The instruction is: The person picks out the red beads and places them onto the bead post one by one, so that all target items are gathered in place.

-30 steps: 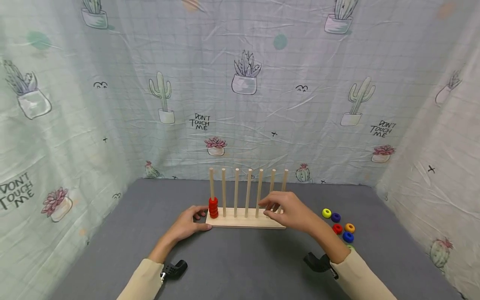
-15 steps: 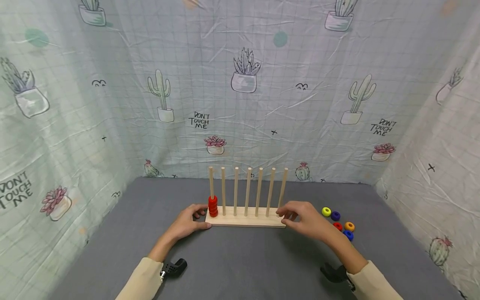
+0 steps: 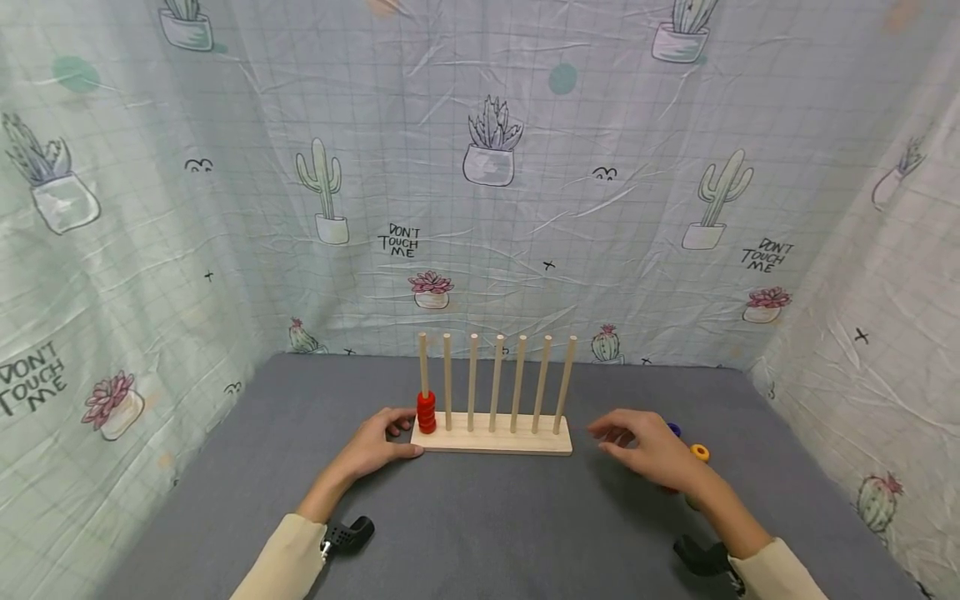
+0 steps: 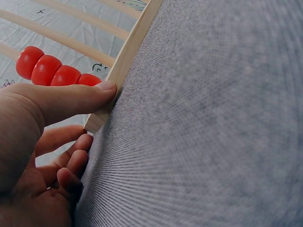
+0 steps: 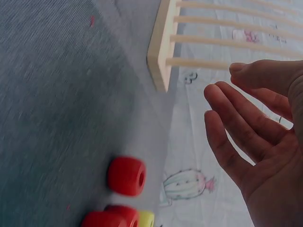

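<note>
Your left hand grasps the left end of the wooden rack, with the thumb on its front edge. The rack stands on the grey table, before the patterned curtain. On the leftmost of its seven pegs sits a stack of red rings. Your right hand is beside the rack's right end, apart from it; the fingers are loosely bent and released. This hand and forearm partly hide the loose rings in the head view, where a dark blue ring and an orange ring show. The right wrist view shows a loose red ring and a yellow ring.
</note>
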`<control>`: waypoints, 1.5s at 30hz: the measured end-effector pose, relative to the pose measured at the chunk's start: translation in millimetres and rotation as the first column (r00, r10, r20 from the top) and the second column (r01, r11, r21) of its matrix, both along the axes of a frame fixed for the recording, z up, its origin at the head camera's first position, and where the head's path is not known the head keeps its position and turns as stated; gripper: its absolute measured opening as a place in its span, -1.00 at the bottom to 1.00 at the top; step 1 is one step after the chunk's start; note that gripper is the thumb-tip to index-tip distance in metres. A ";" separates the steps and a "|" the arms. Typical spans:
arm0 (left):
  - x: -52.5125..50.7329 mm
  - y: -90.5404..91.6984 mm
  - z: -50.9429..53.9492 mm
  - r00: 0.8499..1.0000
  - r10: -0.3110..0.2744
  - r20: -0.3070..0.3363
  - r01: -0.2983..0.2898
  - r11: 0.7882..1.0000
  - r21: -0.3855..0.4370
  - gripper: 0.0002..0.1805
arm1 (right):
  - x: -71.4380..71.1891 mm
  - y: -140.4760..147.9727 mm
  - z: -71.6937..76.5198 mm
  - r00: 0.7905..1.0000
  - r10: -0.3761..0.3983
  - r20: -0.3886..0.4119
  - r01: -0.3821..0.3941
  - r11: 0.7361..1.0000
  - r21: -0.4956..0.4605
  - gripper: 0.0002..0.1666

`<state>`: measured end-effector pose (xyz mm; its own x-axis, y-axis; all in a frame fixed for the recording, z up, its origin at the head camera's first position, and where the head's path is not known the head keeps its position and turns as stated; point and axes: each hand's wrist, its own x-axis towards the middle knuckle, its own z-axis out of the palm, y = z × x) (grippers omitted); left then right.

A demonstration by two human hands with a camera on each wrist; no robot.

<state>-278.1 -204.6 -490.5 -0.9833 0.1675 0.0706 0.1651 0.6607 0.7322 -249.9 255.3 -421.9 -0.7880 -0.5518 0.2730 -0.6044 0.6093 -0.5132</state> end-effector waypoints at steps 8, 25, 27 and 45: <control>1.3 -0.6 -1.7 1.000 0.003 -0.001 -0.003 1.000 0.006 -0.24 | 0.2 24.7 -6.0 0.998 -0.062 0.007 0.062 0.998 -0.001 -0.69; -0.9 -0.4 -1.3 1.000 0.010 -0.005 -0.010 1.000 0.015 -0.23 | -1.6 84.8 -10.6 0.980 -0.196 0.022 0.193 0.977 0.089 -0.69; -0.8 -0.8 -1.3 1.000 0.008 -0.007 -0.008 1.000 0.012 -0.23 | -1.2 88.0 -12.2 0.979 -0.204 0.016 0.201 0.974 0.108 -0.70; -1.0 0.3 -1.7 1.000 0.019 0.004 -0.019 1.000 0.009 -0.24 | -10.0 104.8 -16.3 0.970 -0.239 0.054 0.222 0.952 0.213 -0.71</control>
